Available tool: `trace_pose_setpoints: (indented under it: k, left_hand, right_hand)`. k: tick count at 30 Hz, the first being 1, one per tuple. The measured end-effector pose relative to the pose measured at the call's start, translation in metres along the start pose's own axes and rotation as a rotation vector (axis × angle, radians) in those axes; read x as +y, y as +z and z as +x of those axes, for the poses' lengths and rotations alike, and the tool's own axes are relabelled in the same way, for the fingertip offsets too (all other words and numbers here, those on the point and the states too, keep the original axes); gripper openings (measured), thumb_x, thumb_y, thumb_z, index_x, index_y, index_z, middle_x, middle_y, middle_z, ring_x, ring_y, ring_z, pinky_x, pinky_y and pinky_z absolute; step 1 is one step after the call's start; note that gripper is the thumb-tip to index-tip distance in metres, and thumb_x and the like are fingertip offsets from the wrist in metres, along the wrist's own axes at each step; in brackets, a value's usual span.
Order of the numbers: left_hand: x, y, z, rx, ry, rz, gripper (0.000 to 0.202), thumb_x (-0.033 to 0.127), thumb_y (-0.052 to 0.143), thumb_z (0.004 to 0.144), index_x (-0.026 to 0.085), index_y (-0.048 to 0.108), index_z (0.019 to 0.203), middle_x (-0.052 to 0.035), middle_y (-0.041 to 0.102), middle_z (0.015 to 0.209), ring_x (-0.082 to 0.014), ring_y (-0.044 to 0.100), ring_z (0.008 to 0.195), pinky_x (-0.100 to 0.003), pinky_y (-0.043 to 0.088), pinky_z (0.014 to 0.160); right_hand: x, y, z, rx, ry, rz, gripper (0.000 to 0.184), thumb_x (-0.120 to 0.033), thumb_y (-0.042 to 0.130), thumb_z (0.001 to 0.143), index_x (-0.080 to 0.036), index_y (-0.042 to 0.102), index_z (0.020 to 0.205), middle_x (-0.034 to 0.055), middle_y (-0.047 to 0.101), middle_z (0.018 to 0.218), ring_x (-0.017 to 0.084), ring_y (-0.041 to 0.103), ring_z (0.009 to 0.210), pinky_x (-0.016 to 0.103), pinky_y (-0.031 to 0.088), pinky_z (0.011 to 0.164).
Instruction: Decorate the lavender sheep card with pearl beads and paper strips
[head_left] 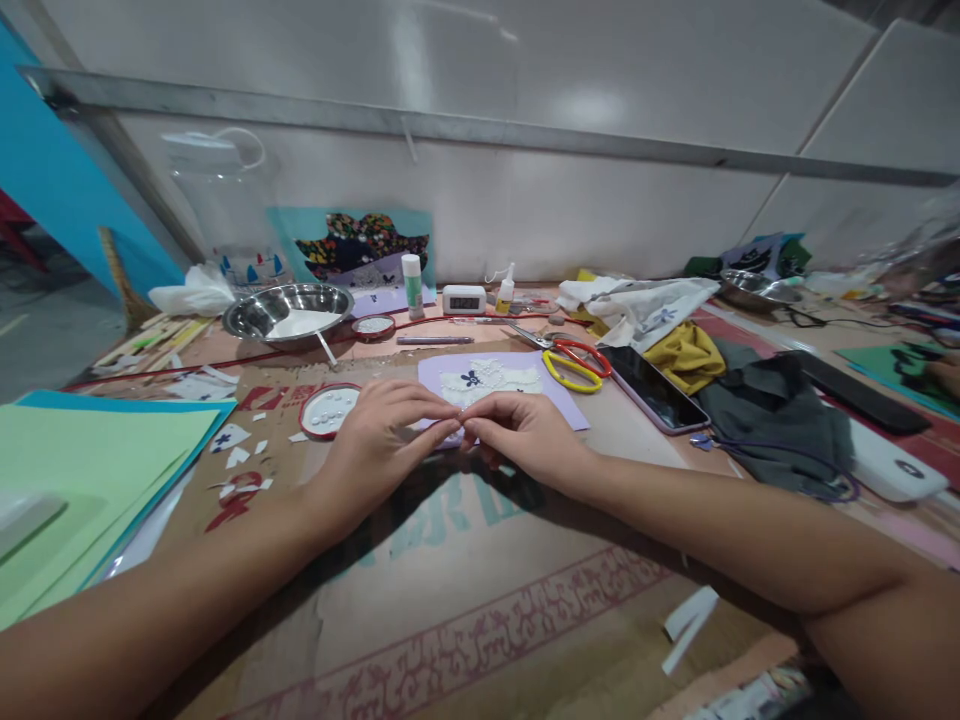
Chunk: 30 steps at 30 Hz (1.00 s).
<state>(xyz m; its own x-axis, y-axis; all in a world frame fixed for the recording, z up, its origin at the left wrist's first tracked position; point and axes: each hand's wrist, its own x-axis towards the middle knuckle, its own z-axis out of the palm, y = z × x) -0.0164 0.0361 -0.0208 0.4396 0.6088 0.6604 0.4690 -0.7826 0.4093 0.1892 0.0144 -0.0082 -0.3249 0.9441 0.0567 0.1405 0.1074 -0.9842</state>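
My left hand (382,440) and my right hand (525,435) meet fingertip to fingertip at the near edge of a lilac card (562,405) that lies on the cardboard-covered table (465,590). Both hands are closed in a pinch on something small that I cannot make out. White cloth pieces with a dark blue flower print (487,380) lie on the card just beyond my fingers. A red-rimmed lid (328,410) holding white bits sits left of my left hand.
Red and yellow scissors (574,365), a phone (656,390), grey cloth (772,415) and yellow cloth (686,350) lie to the right. A steel bowl (289,312), glue stick (412,283), small clock (463,299) stand at the back. Green and blue paper sheets (90,470) lie left.
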Motion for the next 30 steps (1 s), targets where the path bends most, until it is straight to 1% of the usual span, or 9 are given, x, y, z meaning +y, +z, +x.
trace_pose_setpoints:
  k: [9, 14, 21, 24, 26, 28, 30]
  left_hand:
    - [0.0029, -0.0008, 0.0022, -0.029, -0.067, -0.036, 0.011, 0.031, 0.068, 0.091, 0.024, 0.076, 0.088, -0.0006, 0.077, 0.09, -0.0196, 0.068, 0.087, -0.038, 0.044, 0.085]
    - [0.0072, -0.0022, 0.0037, -0.045, -0.092, -0.024, 0.01, 0.027, 0.066, 0.091, 0.025, 0.075, 0.085, 0.0013, 0.076, 0.089, -0.0194, 0.068, 0.087, -0.038, 0.042, 0.086]
    - [0.0074, -0.0026, 0.0026, -0.04, -0.088, -0.016, 0.014, 0.025, 0.06, 0.093, 0.024, 0.073, 0.091, -0.0002, 0.077, 0.092, -0.0196, 0.068, 0.09, -0.038, 0.043, 0.087]
    - [0.0053, -0.0015, 0.0014, -0.034, -0.052, -0.004, 0.011, 0.026, 0.063, 0.093, 0.025, 0.074, 0.097, -0.0008, 0.077, 0.097, -0.0198, 0.068, 0.093, -0.038, 0.043, 0.089]
    - [0.0049, -0.0011, 0.0006, -0.034, -0.036, 0.005, 0.013, 0.029, 0.066, 0.092, 0.025, 0.072, 0.103, -0.002, 0.076, 0.102, -0.0207, 0.068, 0.097, -0.039, 0.044, 0.09]
    - [0.0056, -0.0016, 0.0003, -0.042, -0.027, 0.017, 0.015, 0.032, 0.066, 0.093, 0.025, 0.071, 0.106, -0.003, 0.075, 0.107, -0.0218, 0.066, 0.103, -0.04, 0.043, 0.093]
    - [0.007, -0.0028, 0.0004, -0.045, -0.02, 0.033, 0.014, 0.032, 0.062, 0.096, 0.025, 0.069, 0.106, -0.0043, 0.072, 0.118, -0.0229, 0.063, 0.113, -0.042, 0.042, 0.099]
  right_hand:
    - [0.0022, -0.0007, -0.001, -0.018, -0.02, -0.061, 0.016, -0.03, 0.063, 0.086, -0.016, 0.069, 0.089, 0.0009, 0.07, 0.074, 0.007, 0.057, 0.05, 0.02, 0.044, 0.048]
    - [0.0023, 0.0004, -0.0023, -0.036, -0.009, -0.038, 0.018, -0.033, 0.064, 0.086, -0.016, 0.069, 0.089, 0.0012, 0.071, 0.075, 0.008, 0.057, 0.051, 0.02, 0.046, 0.049]
    - [-0.0001, 0.0004, -0.0012, -0.037, -0.033, -0.022, 0.013, -0.028, 0.062, 0.087, -0.017, 0.066, 0.089, -0.0002, 0.069, 0.073, 0.007, 0.056, 0.051, 0.02, 0.043, 0.049]
    - [0.0004, -0.0006, 0.0002, -0.02, -0.043, 0.007, 0.012, -0.029, 0.062, 0.086, -0.017, 0.063, 0.088, -0.0016, 0.066, 0.071, 0.008, 0.056, 0.052, 0.021, 0.045, 0.051]
    - [0.0008, -0.0013, 0.0009, -0.016, -0.042, 0.044, 0.013, -0.03, 0.063, 0.085, -0.018, 0.06, 0.088, -0.0024, 0.064, 0.071, 0.008, 0.056, 0.054, 0.021, 0.046, 0.053]
    - [0.0008, -0.002, 0.0013, -0.025, -0.05, 0.071, 0.014, -0.031, 0.063, 0.084, -0.018, 0.059, 0.087, -0.0028, 0.062, 0.072, 0.008, 0.055, 0.055, 0.022, 0.046, 0.053]
    - [0.0008, -0.0029, 0.0016, -0.037, -0.066, 0.081, 0.014, -0.031, 0.062, 0.084, -0.018, 0.057, 0.086, -0.004, 0.059, 0.07, 0.009, 0.054, 0.056, 0.022, 0.045, 0.054]
